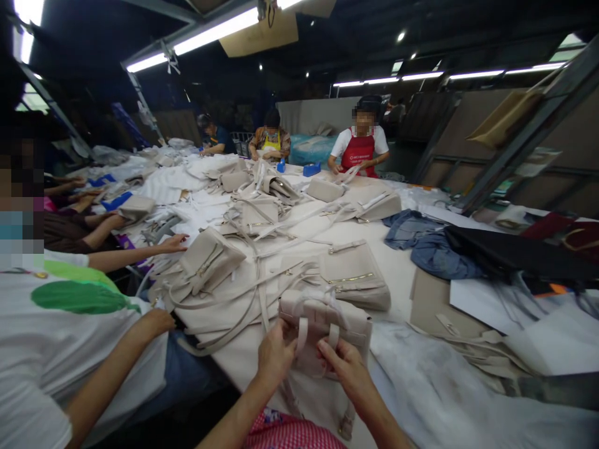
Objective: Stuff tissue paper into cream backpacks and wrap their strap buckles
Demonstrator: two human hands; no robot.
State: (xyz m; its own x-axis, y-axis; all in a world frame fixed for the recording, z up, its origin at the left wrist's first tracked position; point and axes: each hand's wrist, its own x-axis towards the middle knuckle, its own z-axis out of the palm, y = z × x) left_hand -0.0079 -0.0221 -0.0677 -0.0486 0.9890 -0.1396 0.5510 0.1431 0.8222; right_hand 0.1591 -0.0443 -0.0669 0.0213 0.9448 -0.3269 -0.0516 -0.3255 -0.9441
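At the near table edge, the left hand (pixel 277 354) grips one side of a boxy, smooth beige leather-like handbag (pixel 312 355). Right of it, the right hand (pixel 340 362) pinches the bag's flat, looped pale strap (pixel 334 337), beside crinkled, translucent white plastic sheeting (pixel 421 374).

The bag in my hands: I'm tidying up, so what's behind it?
Behind the held bag lies another beige bag, its gold zipper showing. The held bag covers its near left part, so that is hidden.
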